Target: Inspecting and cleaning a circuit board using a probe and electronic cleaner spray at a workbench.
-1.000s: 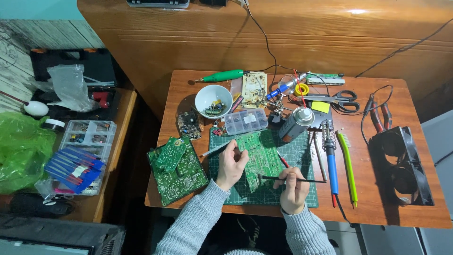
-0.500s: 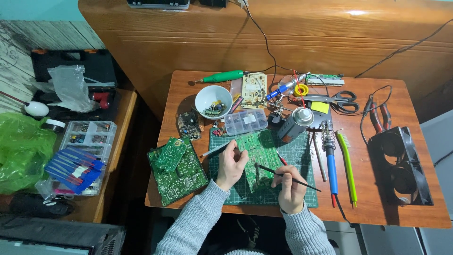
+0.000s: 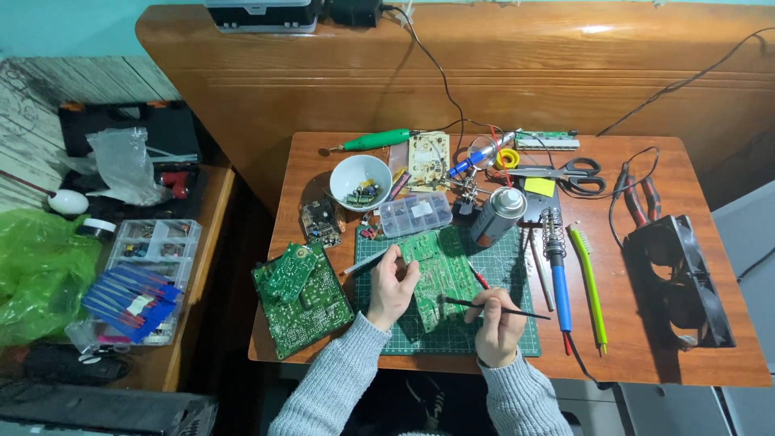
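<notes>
The green circuit board (image 3: 438, 276) lies on the cutting mat (image 3: 517, 339) near the tabletop's front edge, between my hands, long axis running away from me. My left hand (image 3: 393, 284) pinches its left edge; my right hand (image 3: 498, 321) is closed on a thin brush (image 3: 494, 307), tip touching the board's right side

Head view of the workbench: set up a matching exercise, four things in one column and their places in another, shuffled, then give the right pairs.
Things:
1. white bowl
2. scissors
3. black fan
4. thin brush

Places:
A. in the right hand
B. right edge of the table
C. back of the table, right of the spray can
D. back left, beside the clear parts box

Pairs: 1-D, 2-C, 3-B, 4-A
</notes>
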